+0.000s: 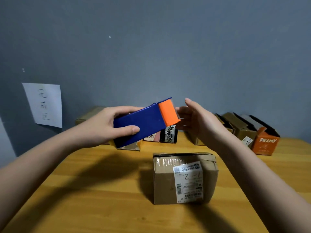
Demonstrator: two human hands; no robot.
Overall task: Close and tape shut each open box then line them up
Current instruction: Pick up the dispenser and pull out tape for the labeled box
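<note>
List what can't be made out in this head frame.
- Boxes behind the tape dispenser: hidden by it and the left hand.
- Tape end at the orange cutter: blurred, near the right hand fingers.
- Shipping label on the cardboard box: too small.

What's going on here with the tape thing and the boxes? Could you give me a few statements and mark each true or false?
1. The left hand grips the blue and orange plastic tape dispenser. True.
2. The right hand holds the brown cardboard box with a white shipping label. False: that box sits alone on the yellow wooden table, and the right hand is open in the air, by the dispenser's orange end.
3. An orange cardboard box printed PRAMY stands at the far right. True.
4. The white paper sheet lies on the table. False: it is stuck on the grey wall.
</note>
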